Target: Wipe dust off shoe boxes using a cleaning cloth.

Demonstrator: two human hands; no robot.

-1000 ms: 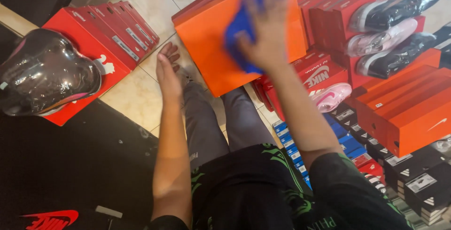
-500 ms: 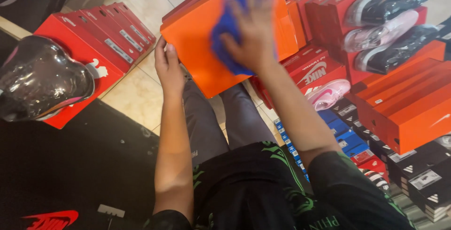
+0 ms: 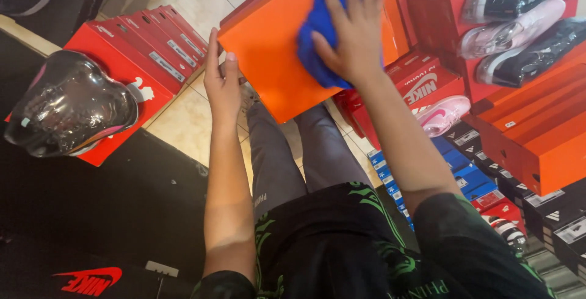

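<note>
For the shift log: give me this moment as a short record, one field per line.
setting: tiled floor with stacked shoe boxes
left hand: flat against the edge of the orange box
right hand: pressing a blue cloth on the box's top
left side: wrapped dark shoe on red boxes
right side: wrapped shoes on orange and red boxes

Bright, even indoor light from above. Glare spots shine on the plastic-wrapped shoe (image 3: 70, 107) at left. Soft shadows fall on the floor tiles (image 3: 183, 122). The raised right hand (image 3: 351, 33) is slightly motion-blurred.
</note>
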